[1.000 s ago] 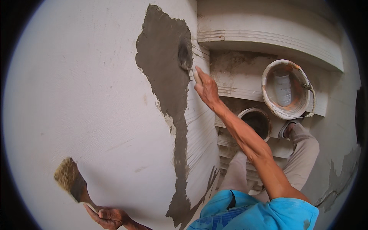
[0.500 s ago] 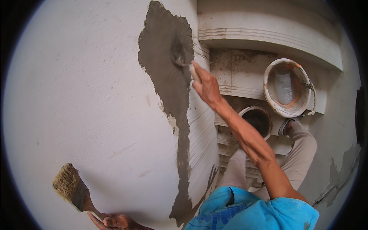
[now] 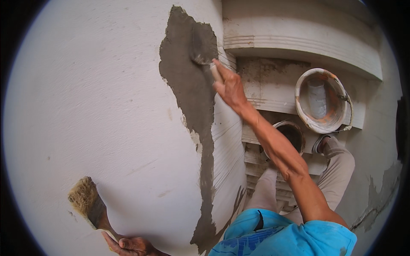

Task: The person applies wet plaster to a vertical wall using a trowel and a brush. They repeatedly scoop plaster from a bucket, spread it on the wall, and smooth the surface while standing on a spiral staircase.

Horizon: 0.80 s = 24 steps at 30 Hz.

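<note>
My right hand (image 3: 231, 87) grips the pale handle of a small trowel (image 3: 202, 57), its blade against wet grey mortar (image 3: 183, 87) on the white wall (image 3: 94, 111). The mortar forms a wide ragged patch at the top that narrows into a long strip downward. At the lower left, my left hand (image 3: 132, 245) holds a wide brush (image 3: 85, 198) with pale, rough bristles by its handle, close to the wall.
Curved stair steps (image 3: 299, 32) rise at the right. A white bucket (image 3: 302, 100) with clear water stands on one step; a second bucket (image 3: 290, 138) with dark contents sits lower, partly behind my arm. My legs are on the steps. A cracked grey wall (image 3: 369, 200) borders the right.
My right hand and the trowel have moved upward over the mortar patch. The brush in my left hand has shifted slightly.
</note>
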Tool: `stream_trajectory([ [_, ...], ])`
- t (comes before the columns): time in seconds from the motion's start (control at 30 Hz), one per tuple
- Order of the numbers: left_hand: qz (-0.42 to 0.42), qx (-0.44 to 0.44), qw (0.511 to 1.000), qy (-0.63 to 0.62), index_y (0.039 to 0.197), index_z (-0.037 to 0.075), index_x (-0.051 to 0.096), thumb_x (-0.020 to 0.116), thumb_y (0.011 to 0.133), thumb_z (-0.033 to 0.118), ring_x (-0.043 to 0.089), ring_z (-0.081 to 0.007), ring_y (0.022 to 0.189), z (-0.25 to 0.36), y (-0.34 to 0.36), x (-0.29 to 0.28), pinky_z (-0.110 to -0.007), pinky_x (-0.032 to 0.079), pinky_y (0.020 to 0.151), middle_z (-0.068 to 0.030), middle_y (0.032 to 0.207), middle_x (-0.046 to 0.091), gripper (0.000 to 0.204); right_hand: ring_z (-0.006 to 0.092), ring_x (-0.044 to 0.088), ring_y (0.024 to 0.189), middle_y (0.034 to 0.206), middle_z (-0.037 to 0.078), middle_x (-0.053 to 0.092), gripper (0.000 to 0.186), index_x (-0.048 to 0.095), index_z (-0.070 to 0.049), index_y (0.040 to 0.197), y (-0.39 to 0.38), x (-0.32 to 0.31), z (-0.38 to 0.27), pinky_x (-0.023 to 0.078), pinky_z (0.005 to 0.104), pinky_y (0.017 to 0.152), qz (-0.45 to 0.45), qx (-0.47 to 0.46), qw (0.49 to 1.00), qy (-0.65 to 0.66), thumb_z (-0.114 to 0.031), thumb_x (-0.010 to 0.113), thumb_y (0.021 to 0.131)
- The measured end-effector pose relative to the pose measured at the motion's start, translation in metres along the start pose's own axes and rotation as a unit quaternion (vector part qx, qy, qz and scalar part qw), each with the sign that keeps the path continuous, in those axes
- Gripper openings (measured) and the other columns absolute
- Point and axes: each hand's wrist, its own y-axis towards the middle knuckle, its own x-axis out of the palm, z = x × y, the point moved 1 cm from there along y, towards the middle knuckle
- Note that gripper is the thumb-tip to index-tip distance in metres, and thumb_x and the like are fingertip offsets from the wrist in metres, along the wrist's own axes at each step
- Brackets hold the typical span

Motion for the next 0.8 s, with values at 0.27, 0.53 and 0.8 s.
stream_trajectory([
  [0.27, -0.052, -0.013, 0.996, -0.066, 0.125, -0.018, 0.057, 0.034, 0.113, 0.017, 0.068, -0.0265, 0.089, -0.019, -0.019, -0.01, -0.032, 0.051, 0.072, -0.0279, 0.124, 0.068, 0.043, 0.0412, 0.068, 0.098, 0.113, 0.027, 0.068, 0.069, 0.053, -0.002, 0.144, -0.02, -0.019, -0.05, 0.053, 0.0451, 0.086, -0.003, -0.024, 0.997, 0.068, -0.003, 0.06, 0.075],
  [0.53, -0.063, -0.002, 0.997, -0.052, 0.125, -0.016, 0.057, 0.035, 0.114, 0.022, 0.067, -0.0249, 0.086, -0.009, -0.014, -0.006, -0.033, 0.051, 0.069, -0.0262, 0.124, 0.069, 0.046, 0.0438, 0.066, 0.089, 0.094, 0.025, 0.066, 0.07, 0.052, -0.006, 0.146, 0.006, -0.007, -0.042, 0.054, 0.0467, 0.081, -0.034, -0.031, 0.999, -0.01, -0.001, 0.059, 0.077],
  [0.8, -0.059, -0.009, 0.995, -0.085, 0.125, -0.018, 0.056, 0.033, 0.113, 0.019, 0.059, -0.0155, 0.07, -0.016, -0.015, -0.008, -0.026, 0.043, 0.058, -0.0272, 0.126, 0.068, 0.045, 0.0416, 0.065, 0.084, 0.097, 0.024, 0.066, 0.069, 0.052, -0.006, 0.145, -0.027, -0.028, -0.051, 0.053, 0.047, 0.076, -0.046, -0.048, 0.996, 0.063, -0.004, 0.06, 0.076],
])
